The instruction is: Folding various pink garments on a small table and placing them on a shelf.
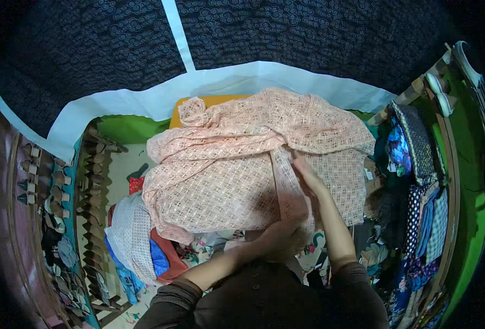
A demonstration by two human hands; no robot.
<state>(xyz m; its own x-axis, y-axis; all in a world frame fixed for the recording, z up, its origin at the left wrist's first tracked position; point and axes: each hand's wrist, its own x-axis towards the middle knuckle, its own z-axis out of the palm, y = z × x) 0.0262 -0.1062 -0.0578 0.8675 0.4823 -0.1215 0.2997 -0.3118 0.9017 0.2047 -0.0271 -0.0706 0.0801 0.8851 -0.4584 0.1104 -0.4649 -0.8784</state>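
Note:
A peach openwork lace garment (220, 192) lies spread in front of me, its upper part gathered into folds. A long strip of the same peach fabric runs down its middle toward me. My left hand (286, 238) is closed around the near end of this strip, slightly blurred and partly in shadow. Farther up, my right hand (304, 169) reaches in beside the strip, its fingers drawn together at the fabric's edge. The fingertips of both hands are partly hidden.
Under the garment's far side shows a yellow-orange surface (175, 114). Folded grey-white cloth (130, 225) hangs at left over blue and rust fabric. Shoe racks (93, 203) line the left side. Stacked clothes (426, 219) fill the right shelf. A dark patterned cloth (308, 38) with white edging hangs behind.

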